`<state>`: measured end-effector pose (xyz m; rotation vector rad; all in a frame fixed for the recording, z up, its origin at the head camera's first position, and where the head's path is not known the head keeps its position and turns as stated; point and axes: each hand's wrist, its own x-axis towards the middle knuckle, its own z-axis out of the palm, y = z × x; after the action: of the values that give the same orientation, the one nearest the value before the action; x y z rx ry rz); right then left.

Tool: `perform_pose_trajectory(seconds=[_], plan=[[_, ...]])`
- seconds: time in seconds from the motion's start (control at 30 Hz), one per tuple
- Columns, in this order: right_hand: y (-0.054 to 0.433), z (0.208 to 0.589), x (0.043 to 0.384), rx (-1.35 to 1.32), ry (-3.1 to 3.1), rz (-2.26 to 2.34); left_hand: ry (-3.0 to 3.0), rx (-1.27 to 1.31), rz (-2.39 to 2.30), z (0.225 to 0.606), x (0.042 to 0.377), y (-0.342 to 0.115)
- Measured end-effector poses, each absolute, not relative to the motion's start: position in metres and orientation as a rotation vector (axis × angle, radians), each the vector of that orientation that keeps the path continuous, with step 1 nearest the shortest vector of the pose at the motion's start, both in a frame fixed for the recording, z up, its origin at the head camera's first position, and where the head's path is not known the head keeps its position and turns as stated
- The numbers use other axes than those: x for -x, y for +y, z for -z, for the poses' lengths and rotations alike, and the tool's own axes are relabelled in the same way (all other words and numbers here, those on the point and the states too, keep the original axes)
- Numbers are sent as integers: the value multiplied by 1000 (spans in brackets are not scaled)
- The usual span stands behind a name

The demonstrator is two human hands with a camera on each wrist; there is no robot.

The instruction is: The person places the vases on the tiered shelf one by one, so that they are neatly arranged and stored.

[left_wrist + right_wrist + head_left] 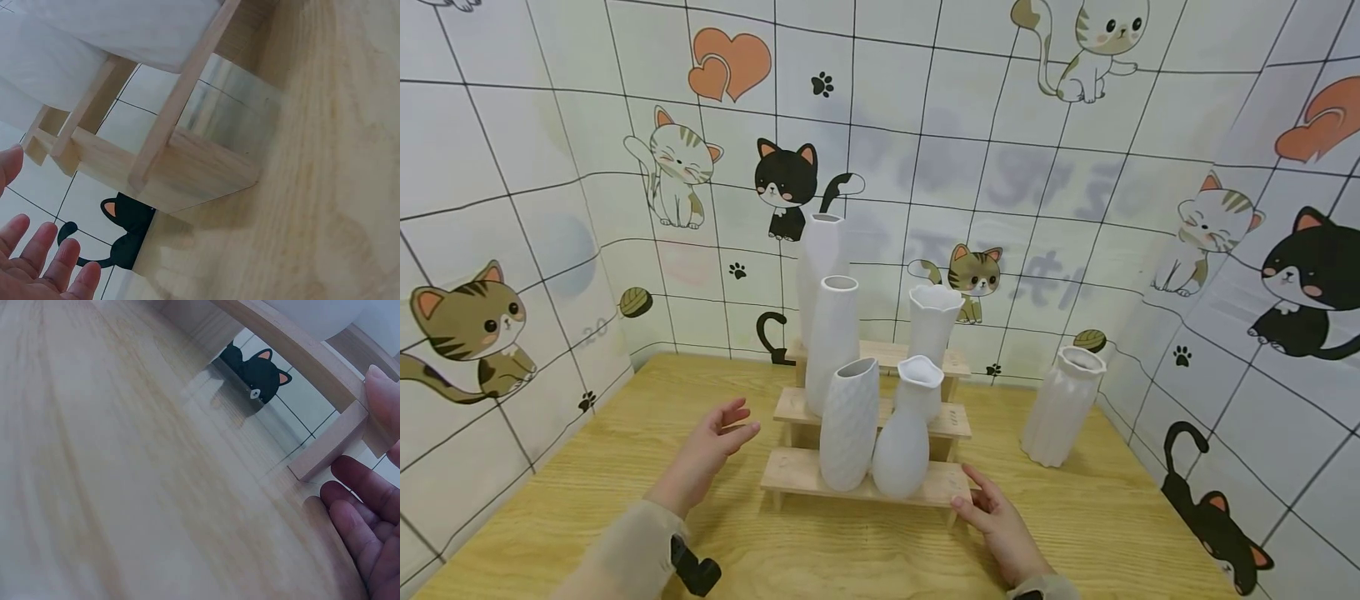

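A three-step wooden stand (801, 471) holds several white vases. A diamond-textured vase (850, 433) and a round-bellied vase with a wavy rim (901, 458) stand on the lowest step. Behind them rise a smooth tall vase (837, 342), a faceted tall vase (823, 250) and a flared vase with a scalloped rim (934, 317). My right hand (1000, 525) grips the right end of the lowest step, its thumb at the front corner and fingers behind. In the right wrist view the fingertips (344, 469) lie beside the stand's leg. My left hand (718, 442), holding nothing, hovers left of the stand, fingers apart.
Another white vase (1063, 408) with a wavy rim stands alone on the wooden table (760, 550), right of the stand. Walls covered with cat-print, grid-lined sheeting (887, 125) close in the back and both sides.
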<state>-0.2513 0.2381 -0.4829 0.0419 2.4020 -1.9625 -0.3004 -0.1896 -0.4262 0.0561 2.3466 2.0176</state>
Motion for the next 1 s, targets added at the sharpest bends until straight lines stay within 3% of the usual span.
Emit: perform_pose_trajectory(seconds=[1.0], plan=[[238,483,253,-53,2395,1974,2231,-25,-2123,480,269,-159]])
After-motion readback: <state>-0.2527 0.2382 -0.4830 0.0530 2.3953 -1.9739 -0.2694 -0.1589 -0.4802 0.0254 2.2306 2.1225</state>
